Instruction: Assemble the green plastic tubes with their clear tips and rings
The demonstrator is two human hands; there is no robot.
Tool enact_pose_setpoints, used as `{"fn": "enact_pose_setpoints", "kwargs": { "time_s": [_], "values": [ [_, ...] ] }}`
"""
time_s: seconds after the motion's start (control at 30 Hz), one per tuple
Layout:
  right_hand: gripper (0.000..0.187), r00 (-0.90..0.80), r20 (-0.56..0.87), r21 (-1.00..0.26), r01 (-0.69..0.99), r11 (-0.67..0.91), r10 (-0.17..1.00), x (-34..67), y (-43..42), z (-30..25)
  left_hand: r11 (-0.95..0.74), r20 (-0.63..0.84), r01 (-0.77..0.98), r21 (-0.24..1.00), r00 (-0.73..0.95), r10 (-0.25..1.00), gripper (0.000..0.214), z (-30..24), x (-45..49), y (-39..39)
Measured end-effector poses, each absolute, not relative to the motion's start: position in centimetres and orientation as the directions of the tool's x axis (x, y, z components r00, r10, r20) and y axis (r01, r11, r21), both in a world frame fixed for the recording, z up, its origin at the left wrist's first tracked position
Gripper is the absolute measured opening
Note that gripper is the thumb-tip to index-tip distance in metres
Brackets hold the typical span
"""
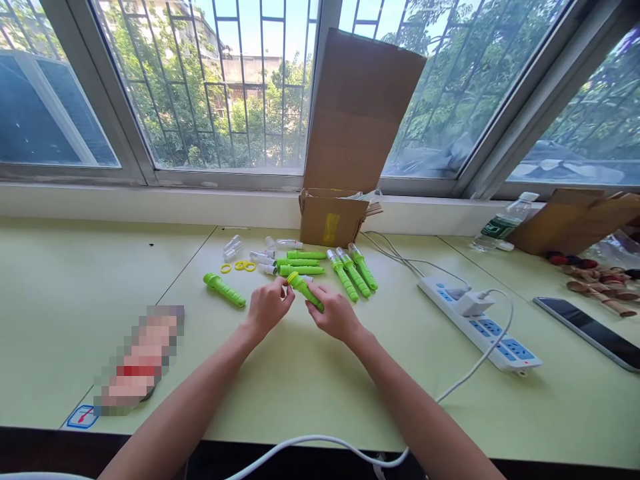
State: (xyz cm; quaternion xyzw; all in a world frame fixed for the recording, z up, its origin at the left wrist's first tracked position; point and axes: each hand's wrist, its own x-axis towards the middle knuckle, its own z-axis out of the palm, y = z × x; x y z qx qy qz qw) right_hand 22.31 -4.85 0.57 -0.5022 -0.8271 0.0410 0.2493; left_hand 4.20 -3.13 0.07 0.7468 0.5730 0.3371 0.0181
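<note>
2 forearms (185, 393); right hand (334, 312) gripping green tube (304, 288) (left hand (267, 305) pinching ring (292, 277)).

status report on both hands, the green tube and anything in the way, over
Right hand gripping green tube. Left hand at its yellow-ringed end. Loose yellow rings just beyond. White cable by right forearm.

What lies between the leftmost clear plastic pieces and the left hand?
In the head view, yellow rings lie on the table between the leftmost clear plastic pieces and the left hand.
</note>
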Motion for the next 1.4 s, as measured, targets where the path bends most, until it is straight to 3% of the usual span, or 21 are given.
{"fn": "enact_pose_setpoints", "kwargs": {
  "time_s": [0.33,0.6,0.77,1.07,1.23,1.4],
  "values": [
    [0.054,-0.414,0.389,-0.356,0.756,0.549,0.823,22.5,-4.6,0.6,-0.336,0.520,0.875,0.348,0.118,0.846,0.023,0.0,4.3,-3.5],
    [0.058,-0.449,0.354,-0.303,0.775,0.555,0.820,22.0,-5.1,0.7,-0.283,0.501,0.826,0.487,0.001,0.865,0.009,-0.2,4.5,-3.3],
    [0.057,-0.435,0.351,-0.326,0.773,0.543,0.830,21.8,-5.2,0.6,-0.369,0.549,0.764,0.530,0.023,0.836,0.007,-0.3,4.2,-2.9],
    [0.055,-0.364,0.324,-0.377,0.797,0.473,0.873,21.3,-5.3,0.5,-0.509,0.606,0.814,0.279,0.262,0.751,0.013,-0.4,3.6,-2.6],
    [0.055,-0.206,0.374,-0.366,0.863,0.348,0.904,22.7,-3.9,0.2,-0.685,0.671,0.716,0.130,0.445,0.592,0.015,0.2,4.5,-3.8],
    [0.052,-0.133,0.453,-0.363,0.876,0.319,0.882,24.5,-3.0,-0.1,-0.641,0.685,0.735,0.222,0.350,0.639,0.017,0.2,4.9,-4.2]
  ]
}}
